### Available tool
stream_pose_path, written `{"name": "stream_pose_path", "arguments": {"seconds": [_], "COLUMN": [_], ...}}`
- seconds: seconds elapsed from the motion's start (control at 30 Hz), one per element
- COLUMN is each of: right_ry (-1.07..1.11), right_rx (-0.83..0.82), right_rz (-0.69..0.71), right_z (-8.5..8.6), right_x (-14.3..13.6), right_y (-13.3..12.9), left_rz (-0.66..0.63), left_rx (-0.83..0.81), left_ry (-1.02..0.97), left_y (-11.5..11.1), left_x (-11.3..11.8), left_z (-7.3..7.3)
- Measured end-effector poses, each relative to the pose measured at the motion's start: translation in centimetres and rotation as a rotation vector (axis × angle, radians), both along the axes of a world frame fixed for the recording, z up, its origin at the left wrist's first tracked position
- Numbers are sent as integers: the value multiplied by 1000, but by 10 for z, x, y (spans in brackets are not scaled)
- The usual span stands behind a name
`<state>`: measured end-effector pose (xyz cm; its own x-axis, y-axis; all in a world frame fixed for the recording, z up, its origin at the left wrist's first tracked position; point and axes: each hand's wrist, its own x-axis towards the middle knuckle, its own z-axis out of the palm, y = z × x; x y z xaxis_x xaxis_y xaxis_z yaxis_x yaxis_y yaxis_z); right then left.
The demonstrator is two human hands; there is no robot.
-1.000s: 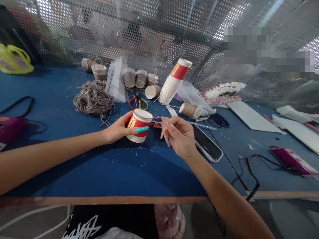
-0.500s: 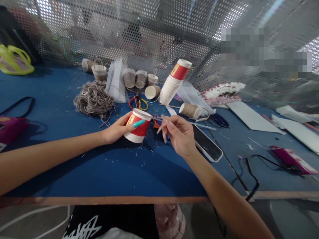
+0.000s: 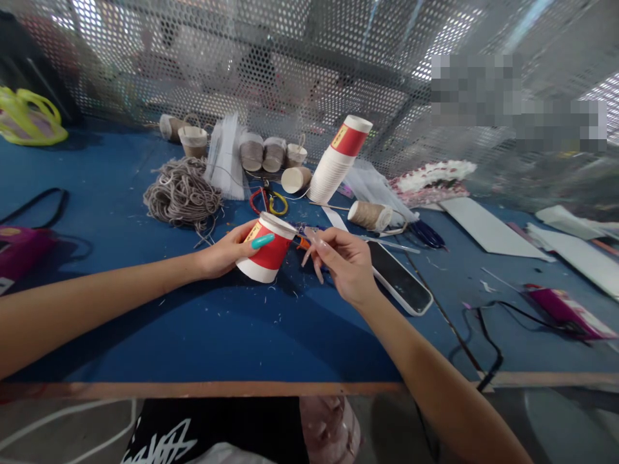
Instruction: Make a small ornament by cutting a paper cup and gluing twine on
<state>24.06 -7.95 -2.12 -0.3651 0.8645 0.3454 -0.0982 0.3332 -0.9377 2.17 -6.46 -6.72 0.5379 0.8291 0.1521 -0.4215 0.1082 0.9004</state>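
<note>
Pixel blocks (image 3: pixel 471 90) hide area upper right of tall cup stack (image 3: pixel 338 160). Orange piece (image 3: pixel 304 243), near side of stack, partly hidden by right hand (image 3: pixel 349 263) — hard to make out. Left hand (image 3: pixel 226 254) grips tilted red-and-white paper cup (image 3: pixel 269 258), near side and left of stack; thumb across front, other fingers mostly hidden behind. Right hand partly curled, thumb and index fingertips close together — cannot tell whether they hold anything.
</note>
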Motion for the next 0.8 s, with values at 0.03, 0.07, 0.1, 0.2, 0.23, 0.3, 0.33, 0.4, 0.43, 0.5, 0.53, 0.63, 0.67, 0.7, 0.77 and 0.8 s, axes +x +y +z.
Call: {"name": "stream_pose_path", "arguments": {"seconds": [0.03,0.07,0.1,0.2,0.23,0.3,0.33,0.4,0.43,0.5,0.53,0.63,0.67,0.7,0.77,0.8], "right_ry": [-1,-2,-3,-15,-21,-33,-39,-44,-47,-57,-59,-60,-61,-64,-71,-72], "right_rx": [4,8,12,12,12,13,11,5,2,0,1,6,8,10,9,6], "right_rz": [2,4,8,13,8,-5,-12,-22,-27,-36,-39,-38,-37,-35,-38,-43], "right_z": [1,2,2,3,3,3,2,2,2,3,3,4,4,5,4,4], "right_x": [0,-1,-1,-1,-1,-1,-1,-1,-1,-1,-1,-2,-3,-3,-3,-3], "right_y": [-1,-1,-2,-2,-1,0,0,1,1,0,0,-2,-2,-2,-2,-2], "left_rz": [3,8,14,20,19,17,17,11,6,-5,-11,-24,-27,-30,-46,-61], "left_rx": [-4,-4,-2,12,12,-1,-10,-23,-26,-26,-27,-33,-34,-33,-22,-17], "left_ry": [-10,-18,-23,-24,-26,-40,-50,-67,-72,-77,-77,-80,-82,-86,-90,-87], "left_y": [0,0,0,-1,-1,-1,-1,-1,0,0,1,1,1,1,2,2], "left_x": [0,-1,-1,-2,-2,-2,-2,-1,-1,-2,-2,-2,-2,-2,-3,-3], "left_z": [0,0,0,1,1,1,1,0,0,-1,-1,-1,-1,-1,-2,-2]}}
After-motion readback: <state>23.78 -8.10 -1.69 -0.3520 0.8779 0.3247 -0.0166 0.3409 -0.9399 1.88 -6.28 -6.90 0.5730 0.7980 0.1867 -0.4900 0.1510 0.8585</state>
